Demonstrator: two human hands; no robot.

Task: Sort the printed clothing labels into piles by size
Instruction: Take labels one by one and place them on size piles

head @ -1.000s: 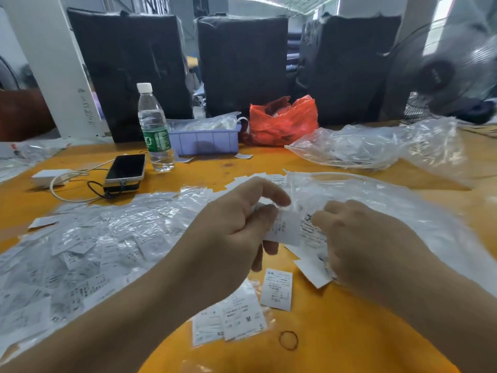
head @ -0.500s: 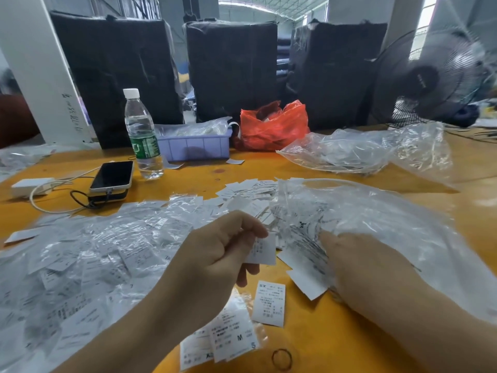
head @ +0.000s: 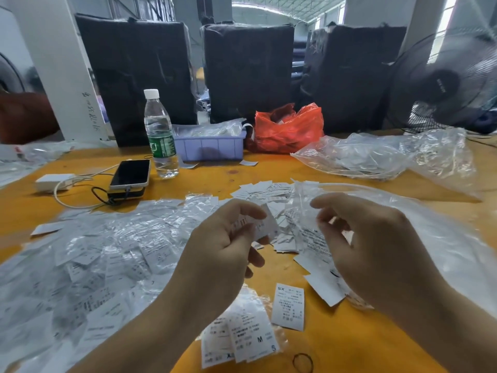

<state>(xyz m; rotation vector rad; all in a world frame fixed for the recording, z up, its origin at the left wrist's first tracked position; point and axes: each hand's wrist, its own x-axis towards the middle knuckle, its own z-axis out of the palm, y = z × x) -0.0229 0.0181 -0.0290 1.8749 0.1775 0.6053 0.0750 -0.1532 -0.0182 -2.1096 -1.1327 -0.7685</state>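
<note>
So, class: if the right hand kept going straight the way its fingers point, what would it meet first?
Probably the label pinched in the left hand: the right hand points leftward at it across a small gap, though depth is unclear.

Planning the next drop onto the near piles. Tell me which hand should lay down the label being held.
Left. The left hand already pinches a label and hovers just above the small piles nearby. The right hand appears to hold no label.

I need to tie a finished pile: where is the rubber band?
The rubber band lies on the orange table at the bottom edge, just right of the near pile of labels.
</note>
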